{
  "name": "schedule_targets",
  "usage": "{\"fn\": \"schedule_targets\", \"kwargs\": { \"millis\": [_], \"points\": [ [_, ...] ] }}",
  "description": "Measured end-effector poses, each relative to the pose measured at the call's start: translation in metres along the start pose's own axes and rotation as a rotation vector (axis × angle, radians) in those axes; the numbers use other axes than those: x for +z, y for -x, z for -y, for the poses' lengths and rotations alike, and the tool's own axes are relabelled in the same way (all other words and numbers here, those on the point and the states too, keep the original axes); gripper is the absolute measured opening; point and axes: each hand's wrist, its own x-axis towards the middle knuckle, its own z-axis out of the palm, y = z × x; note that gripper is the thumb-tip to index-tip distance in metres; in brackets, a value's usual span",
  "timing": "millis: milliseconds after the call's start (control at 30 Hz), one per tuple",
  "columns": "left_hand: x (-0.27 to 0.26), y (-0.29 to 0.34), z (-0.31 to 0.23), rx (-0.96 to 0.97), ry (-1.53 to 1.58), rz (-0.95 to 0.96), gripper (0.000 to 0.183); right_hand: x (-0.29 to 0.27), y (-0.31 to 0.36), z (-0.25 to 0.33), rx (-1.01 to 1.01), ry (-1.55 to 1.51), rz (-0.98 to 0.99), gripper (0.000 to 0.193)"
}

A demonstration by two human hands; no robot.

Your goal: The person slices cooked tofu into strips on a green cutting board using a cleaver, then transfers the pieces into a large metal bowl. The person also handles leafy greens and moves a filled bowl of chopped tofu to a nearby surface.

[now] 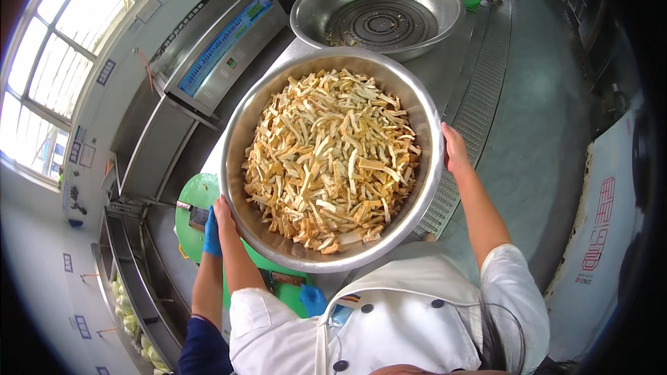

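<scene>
A large round stainless steel basin (pixel 415 219) is held out in front of my body, its mouth tilted up toward me. Inside, a heap of cut strips (pixel 333 156), pale with golden-brown edges like fried tofu, fills most of it. My left hand (pixel 224 215) grips the rim on the lower left, with its fingers partly hidden beneath. On the right side, my right hand (pixel 455 149) is closed on the rim, thumb along the outside. Both hands are bare.
Beyond stands a wider steel basin (pixel 379 21) with scraps on its bottom. At left, a co-worker's blue-gloved hand (pixel 212 236) is near a cleaver (pixel 199 217) on a green cutting board (pixel 194 194). Steel equipment (pixel 215 48) lines the wall; a floor drain grate (pixel 479 97) runs at right.
</scene>
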Motion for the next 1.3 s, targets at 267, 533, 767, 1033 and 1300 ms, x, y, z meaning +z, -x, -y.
{"fn": "schedule_targets", "kwargs": {
  "millis": [267,533,767,1033,1300],
  "points": [
    [0.021,-0.009,0.002,-0.028,-0.06,-0.036,0.032,-0.012,0.005,-0.01,-0.073,0.052,-0.051,0.03],
    [0.037,-0.008,-0.026,-0.109,0.089,0.036,0.032,-0.009,0.037,-0.015,-0.069,-0.075,-0.114,0.031],
    [0.041,-0.031,-0.027,0.034,-0.235,-0.188,0.037,-0.009,0.004,0.022,0.008,-0.025,0.054,0.032],
    [0.035,-0.03,-0.022,0.216,-0.688,-0.294,0.037,0.028,-0.161,0.056,0.29,0.191,0.274,0.035],
    [0.054,0.051,-0.081,0.427,-0.624,-0.304,0.039,0.049,-0.246,0.044,0.113,0.555,0.422,0.028]
  ]
}}
